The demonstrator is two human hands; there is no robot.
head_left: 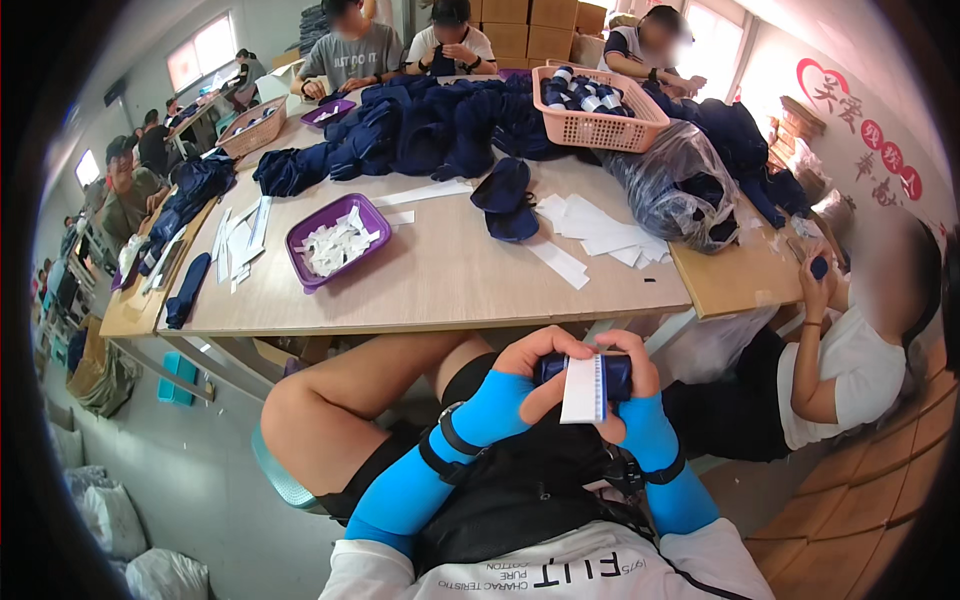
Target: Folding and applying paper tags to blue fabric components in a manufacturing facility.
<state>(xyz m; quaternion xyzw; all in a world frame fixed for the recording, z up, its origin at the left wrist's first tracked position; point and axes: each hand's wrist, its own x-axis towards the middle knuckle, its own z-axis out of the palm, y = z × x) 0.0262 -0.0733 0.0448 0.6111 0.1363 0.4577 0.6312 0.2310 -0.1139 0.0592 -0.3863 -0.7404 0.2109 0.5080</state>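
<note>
In front of my lap, both hands grip a small tight roll of navy fabric (pixel 619 374), held sideways. A white paper band (pixel 580 393) with a blue-marked edge lies across its middle, its end hanging down. My left hand (pixel 530 372) closes on the roll's left end, the thumb near the band. My right hand (pixel 638 372) curls round the right end; some of its fingers are hidden behind the roll. On the table beyond, a folded navy cloth piece (pixel 506 198) lies beside loose white paper strips (pixel 590 228). A purple basket (pixel 350 271) holds many small white slips.
A pink basket (pixel 600 134) of banded navy rolls stands near a clear plastic bag (pixel 680 185) with navy fabric. A navy garment heap (pixel 430 125) stretches across the table (pixel 440 290). A co-worker (pixel 840 370) sits close on my right; several people work beyond.
</note>
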